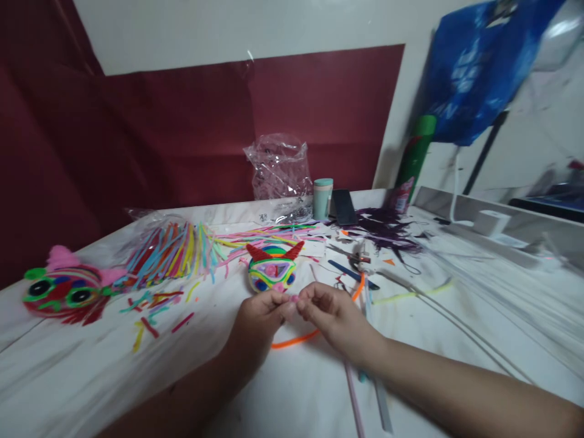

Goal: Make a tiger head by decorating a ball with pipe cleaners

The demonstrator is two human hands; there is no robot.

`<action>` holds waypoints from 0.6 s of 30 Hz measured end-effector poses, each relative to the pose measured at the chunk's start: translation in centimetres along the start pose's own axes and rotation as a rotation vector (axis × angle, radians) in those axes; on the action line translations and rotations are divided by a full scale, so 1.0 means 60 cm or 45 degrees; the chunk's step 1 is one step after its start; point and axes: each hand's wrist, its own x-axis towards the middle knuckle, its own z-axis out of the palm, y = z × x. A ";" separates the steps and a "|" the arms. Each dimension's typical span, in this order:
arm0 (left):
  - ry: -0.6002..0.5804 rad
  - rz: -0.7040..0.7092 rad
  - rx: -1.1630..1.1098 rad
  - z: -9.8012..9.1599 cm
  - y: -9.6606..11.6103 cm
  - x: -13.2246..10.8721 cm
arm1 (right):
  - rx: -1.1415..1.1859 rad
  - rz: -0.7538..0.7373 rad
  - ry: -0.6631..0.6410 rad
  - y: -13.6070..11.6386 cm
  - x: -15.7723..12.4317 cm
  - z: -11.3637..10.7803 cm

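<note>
My left hand (264, 316) and my right hand (333, 313) meet above the middle of the table, fingertips pinched together. Between them is a small pink piece (294, 298), mostly covered by the fingers; it looks like fuzzy pipe cleaner, rolled or bent. Just behind my hands sits a round, many-coloured pipe-cleaner animal head (272, 267) with red horns and blue eyes. An orange pipe cleaner (292, 342) curves on the table under and behind my right hand.
A finished-looking pipe-cleaner fish (64, 289) lies far left. Nearby are a bag of coloured pipe cleaners (166, 252) and short cut bits (148, 327). Pliers (358, 257), purple strands (385, 228), a teal-lidded cup (323, 201) and a phone (343, 208) stand or lie behind.
</note>
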 end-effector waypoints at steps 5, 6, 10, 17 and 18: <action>0.017 0.026 0.070 -0.009 0.005 0.004 | -0.246 -0.136 0.036 -0.002 0.001 0.001; 0.008 0.026 0.068 -0.012 0.008 0.005 | -0.306 -0.179 0.017 -0.008 0.005 -0.004; 0.034 0.003 0.082 -0.020 0.021 0.007 | -0.831 -0.240 0.168 -0.049 0.041 -0.058; 0.019 0.014 0.053 -0.024 0.024 0.008 | -1.591 0.201 0.422 -0.056 0.071 -0.233; 0.001 0.014 0.060 -0.023 0.024 0.007 | -1.653 0.275 0.408 -0.043 0.066 -0.249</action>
